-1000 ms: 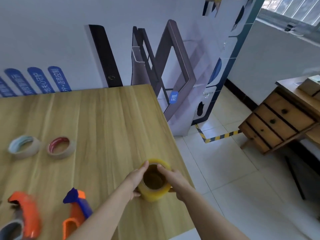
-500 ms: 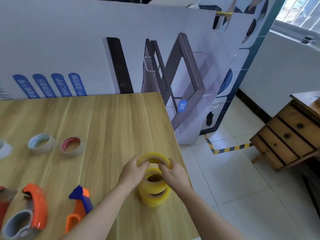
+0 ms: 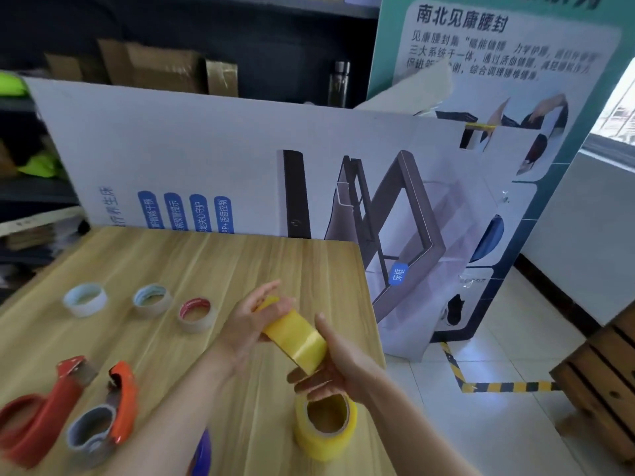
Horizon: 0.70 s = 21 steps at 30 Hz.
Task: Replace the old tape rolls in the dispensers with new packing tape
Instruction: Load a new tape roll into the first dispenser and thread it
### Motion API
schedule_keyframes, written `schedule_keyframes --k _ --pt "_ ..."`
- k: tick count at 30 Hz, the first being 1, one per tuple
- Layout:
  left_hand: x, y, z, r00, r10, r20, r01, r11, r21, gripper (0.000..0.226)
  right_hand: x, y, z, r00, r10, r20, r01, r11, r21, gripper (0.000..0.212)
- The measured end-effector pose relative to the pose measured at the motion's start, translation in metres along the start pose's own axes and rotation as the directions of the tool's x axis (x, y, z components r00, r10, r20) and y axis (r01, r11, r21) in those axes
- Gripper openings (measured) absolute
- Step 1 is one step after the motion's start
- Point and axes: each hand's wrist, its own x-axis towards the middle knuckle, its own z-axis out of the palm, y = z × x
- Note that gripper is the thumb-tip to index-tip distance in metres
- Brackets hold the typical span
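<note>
Way off to the left of your left grip, near your edge of the desk [image 3: 206, 262], a red dispenser [image 3: 37, 417] is lying down. Just right of it is an orange dispenser [image 3: 125, 396] with a grey roll [image 3: 91, 431] in it. Both are kinda blurry.

Further out from you, also left of that grip, three small rolls sit in a row, apart from each other: a white roll [image 3: 85, 298], a blue-core roll [image 3: 152, 299], then a red-core roll [image 3: 196, 314], which is the nearest one to your fingers. Something blue [image 3: 201, 455] peeks out beside your left forearm, can't tell what it is.

Your left grip [image 3: 251, 317] is wrapped on the far end of a yellow tape roll [image 3: 295, 338], which is up off the desk and tilted. Your right grip [image 3: 340, 369] has the near end, thumb on the side and fingers underneath.

Right below the right grip, a second yellow roll [image 3: 326, 431] sits flat on the desk near its right edge, hole up. Right of that grip it's tiled floor [image 3: 515, 441] with a yellow-black stripe [image 3: 508, 386], then wooden drawers [image 3: 604, 383].
</note>
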Motion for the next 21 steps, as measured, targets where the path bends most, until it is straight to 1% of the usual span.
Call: schedule_keyframes --k 2,4,5,6,7,8,9,10,13,15,18,21 --pt "-0.008 0.008 -0.007 0.998 -0.029 -0.054 0.029 1.000 -0.009 0.085 -0.010 -0.006 0.014 0.982 -0.185 -0.046 0.184 0.983 -0.017 0.058" --pt "-0.018 0.013 -0.015 0.993 -0.059 -0.104 0.056 0.998 -0.031 0.075 -0.022 -0.013 0.029 0.936 -0.347 -0.062 0.346 0.938 -0.027 0.050" --pt "-0.022 0.015 -0.017 0.990 -0.069 -0.120 0.066 0.997 -0.028 0.069 -0.026 -0.014 0.035 0.900 -0.431 -0.068 0.430 0.902 -0.032 0.053" --pt "-0.027 0.018 -0.019 0.987 -0.077 -0.144 0.075 0.997 -0.016 0.060 -0.027 -0.014 0.042 0.857 -0.512 -0.062 0.509 0.859 -0.052 0.063" --pt "-0.032 0.021 -0.021 0.982 -0.080 -0.171 0.080 0.997 -0.007 0.050 -0.028 -0.014 0.050 0.810 -0.585 -0.031 0.583 0.810 -0.065 0.069" --pt "-0.036 0.023 -0.024 0.975 -0.091 -0.203 0.090 0.996 -0.010 0.040 -0.029 -0.013 0.057 0.773 -0.634 -0.004 0.633 0.772 -0.049 0.068" --pt "-0.040 0.025 -0.028 0.966 -0.102 -0.237 0.102 0.995 -0.010 0.034 -0.031 -0.014 0.064 0.762 -0.647 0.021 0.647 0.762 -0.008 0.063" --pt "-0.044 0.027 -0.033 0.958 -0.106 -0.267 0.108 0.994 -0.008 0.033 -0.032 -0.015 0.070 0.759 -0.649 0.049 0.648 0.761 0.035 0.057" --pt "-0.062 0.030 -0.047 0.937 -0.068 -0.344 0.070 0.998 -0.006 0.045 -0.035 -0.021 0.081 0.750 -0.650 0.118 0.634 0.759 0.150 0.046" --pt "-0.073 0.030 -0.054 0.921 0.011 -0.390 -0.005 1.000 0.016 0.050 -0.035 -0.026 0.092 0.773 -0.622 0.128 0.592 0.778 0.210 0.042" --pt "-0.088 0.027 -0.061 0.886 0.165 -0.433 -0.161 0.986 0.046 0.051 -0.028 -0.030 0.112 0.833 -0.552 0.045 0.525 0.813 0.251 0.053" --pt "-0.100 0.023 -0.075 0.863 0.250 -0.439 -0.243 0.967 0.072 0.047 -0.027 -0.033 0.133 0.858 -0.513 -0.002 0.497 0.830 0.255 0.064"
